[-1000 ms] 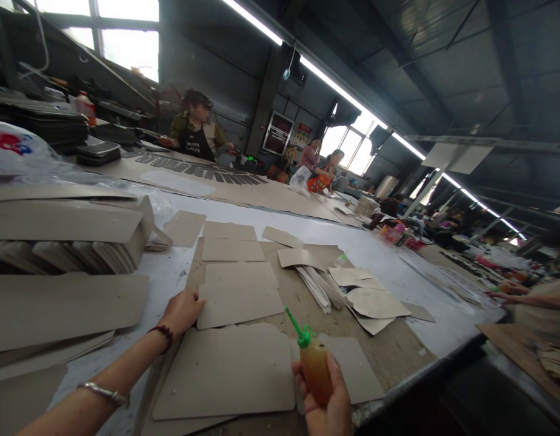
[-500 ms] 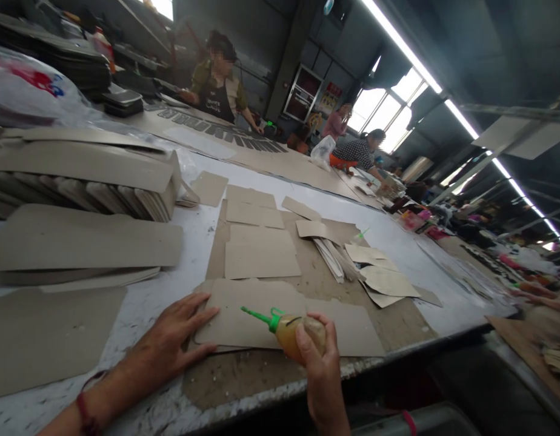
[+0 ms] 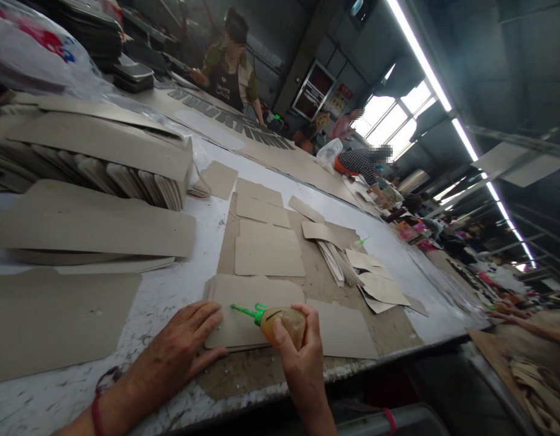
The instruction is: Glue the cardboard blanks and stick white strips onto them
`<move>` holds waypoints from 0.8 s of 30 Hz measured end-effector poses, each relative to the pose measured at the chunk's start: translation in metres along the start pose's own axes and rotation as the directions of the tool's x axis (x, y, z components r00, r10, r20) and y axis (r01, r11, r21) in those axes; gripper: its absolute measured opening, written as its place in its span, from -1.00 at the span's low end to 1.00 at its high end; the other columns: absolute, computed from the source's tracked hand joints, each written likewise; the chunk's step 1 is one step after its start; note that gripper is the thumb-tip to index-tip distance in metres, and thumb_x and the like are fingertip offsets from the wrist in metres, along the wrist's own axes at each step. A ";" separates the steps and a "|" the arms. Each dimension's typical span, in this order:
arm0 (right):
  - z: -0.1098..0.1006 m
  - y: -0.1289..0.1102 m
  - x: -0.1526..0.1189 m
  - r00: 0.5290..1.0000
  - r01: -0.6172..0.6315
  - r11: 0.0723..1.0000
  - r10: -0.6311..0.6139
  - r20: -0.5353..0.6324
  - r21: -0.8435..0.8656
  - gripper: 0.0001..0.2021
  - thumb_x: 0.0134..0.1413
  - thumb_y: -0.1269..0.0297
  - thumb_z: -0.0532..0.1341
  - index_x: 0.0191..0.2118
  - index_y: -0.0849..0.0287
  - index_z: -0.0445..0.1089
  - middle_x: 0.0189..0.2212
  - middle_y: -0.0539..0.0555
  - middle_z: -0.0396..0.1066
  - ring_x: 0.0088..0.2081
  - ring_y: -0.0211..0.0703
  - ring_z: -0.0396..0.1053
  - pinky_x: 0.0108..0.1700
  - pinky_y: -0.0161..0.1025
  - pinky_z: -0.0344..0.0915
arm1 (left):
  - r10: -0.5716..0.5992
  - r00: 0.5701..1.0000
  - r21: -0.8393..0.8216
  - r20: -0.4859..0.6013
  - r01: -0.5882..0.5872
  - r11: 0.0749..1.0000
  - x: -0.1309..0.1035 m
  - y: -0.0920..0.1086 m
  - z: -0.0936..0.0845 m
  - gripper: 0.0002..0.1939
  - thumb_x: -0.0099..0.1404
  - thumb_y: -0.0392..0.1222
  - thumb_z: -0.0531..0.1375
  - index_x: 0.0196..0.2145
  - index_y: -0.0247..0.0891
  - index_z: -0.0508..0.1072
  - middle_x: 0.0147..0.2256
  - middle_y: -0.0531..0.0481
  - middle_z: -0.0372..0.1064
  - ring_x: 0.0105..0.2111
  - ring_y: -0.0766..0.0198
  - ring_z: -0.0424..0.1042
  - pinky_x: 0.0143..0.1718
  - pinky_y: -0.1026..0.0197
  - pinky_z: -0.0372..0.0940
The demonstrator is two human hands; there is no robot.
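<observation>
In my right hand [image 3: 302, 357] is a glue bottle [image 3: 283, 326], a soft squeeze bottle of amber liquid with a green nozzle. Its nozzle points left, over a grey-beige cardboard piece [image 3: 257, 293] near the table's front edge. My left hand [image 3: 184, 339] rests at the left end of that piece, thumb and fingers apart, with fingertips on its edge. More sheets show beneath the piece at its left edge. To its right lies another flat cardboard piece [image 3: 341, 330], partly behind my right hand.
Cardboard pieces [image 3: 268, 249] lie in a column farther back. Curved pale strips [image 3: 375, 281] are heaped to the right. Stacked cardboard [image 3: 98, 145] fills the left side. A co-worker [image 3: 230, 66] stands across the table; another person's arm [image 3: 525, 324] shows at far right.
The glue bottle has moved left with my right hand, and its nozzle is nearer my left hand. My left hand stays at the cardboard's left end. The whole view has shifted and tilted slightly.
</observation>
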State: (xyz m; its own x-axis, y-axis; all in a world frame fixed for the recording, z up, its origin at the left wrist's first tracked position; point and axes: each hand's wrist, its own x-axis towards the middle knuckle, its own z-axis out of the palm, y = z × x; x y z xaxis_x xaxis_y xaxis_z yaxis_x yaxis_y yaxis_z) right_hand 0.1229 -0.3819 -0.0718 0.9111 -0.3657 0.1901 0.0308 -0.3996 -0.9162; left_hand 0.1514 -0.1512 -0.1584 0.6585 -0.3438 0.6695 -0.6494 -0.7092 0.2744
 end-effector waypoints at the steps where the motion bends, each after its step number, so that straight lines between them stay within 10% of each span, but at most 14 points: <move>1: 0.001 0.000 0.000 1.000 0.015 1.000 -0.015 -0.001 -0.013 -0.57 0.09 -0.04 0.37 -0.02 0.08 0.40 -0.19 0.07 0.49 -0.15 0.01 0.46 -0.09 -0.14 0.41 | 0.003 1.000 -0.001 -0.002 -0.003 1.000 0.000 0.000 0.000 -0.61 0.50 0.12 0.12 0.04 -0.22 0.47 0.05 -0.13 0.50 0.08 0.08 0.44 0.16 0.11 0.31; 24: -0.004 -0.025 -0.001 0.968 0.249 0.941 -0.238 0.077 -0.231 -0.80 0.22 0.14 0.28 -0.08 0.03 0.38 -0.19 0.02 0.40 -0.18 -0.06 0.43 -0.07 -0.16 0.35 | 0.034 0.999 -0.016 -0.014 -0.035 0.999 0.006 0.002 -0.003 -0.63 0.54 0.10 0.05 -0.02 -0.22 0.46 0.01 -0.11 0.48 0.07 0.11 0.41 0.10 0.13 0.34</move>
State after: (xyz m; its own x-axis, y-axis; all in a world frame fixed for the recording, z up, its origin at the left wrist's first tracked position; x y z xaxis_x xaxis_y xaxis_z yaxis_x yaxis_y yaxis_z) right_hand 0.1192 -0.3750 -0.0480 0.9067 -0.1941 0.3746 0.1614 -0.6609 -0.7329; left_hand 0.1528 -0.1523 -0.1517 0.6305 -0.3597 0.6878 -0.6779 -0.6867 0.2624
